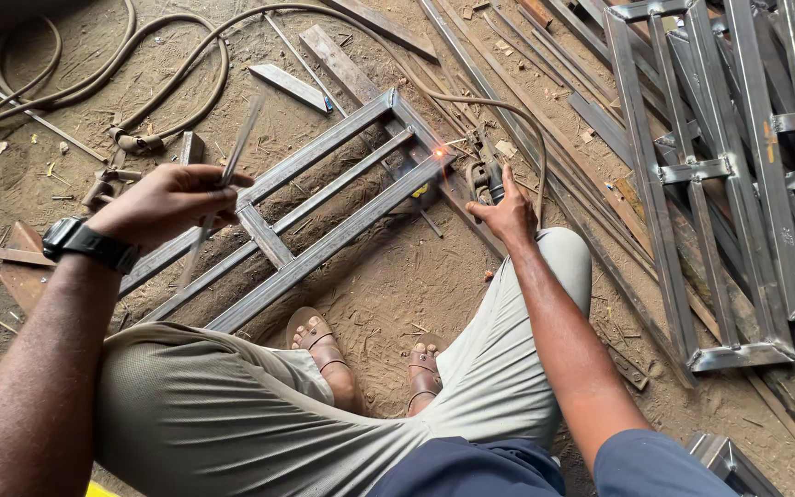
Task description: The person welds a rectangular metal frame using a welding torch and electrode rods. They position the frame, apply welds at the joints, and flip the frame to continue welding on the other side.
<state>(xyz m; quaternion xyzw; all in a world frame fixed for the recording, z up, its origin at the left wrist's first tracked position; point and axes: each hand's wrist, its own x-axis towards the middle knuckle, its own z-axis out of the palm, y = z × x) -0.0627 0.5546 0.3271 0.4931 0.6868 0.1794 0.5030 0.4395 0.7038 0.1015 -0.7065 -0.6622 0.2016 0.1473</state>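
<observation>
We crouch over a rectangular steel frame (pixel 324 207) lying flat on the dirt floor, our sandalled feet (pixel 324 354) just behind it. Our right hand (pixel 508 213) is closed around the electrode holder (pixel 488 179), whose cable (pixel 324 18) loops away across the ground beyond it; just ahead and to the left of that hand a small glowing spot (pixel 439 153) shows at the far corner of the frame. Our left hand (pixel 172 198) pinches a thin welding rod (pixel 227 175) between fingers and thumb, holding it up over the near end of the frame, well apart from the right hand. A stack of similar welded frames (pixel 729 175) lies to the right of the right hand, and loose metal strips (pixel 292 85) lie beyond the left. We judge the risks plain: both hands are bare and the toes open, so sparks or hot slag from that corner could burn skin; the glow could hurt unshielded eyes; and the cable lying close could snag and tug the holder off the joint.
</observation>
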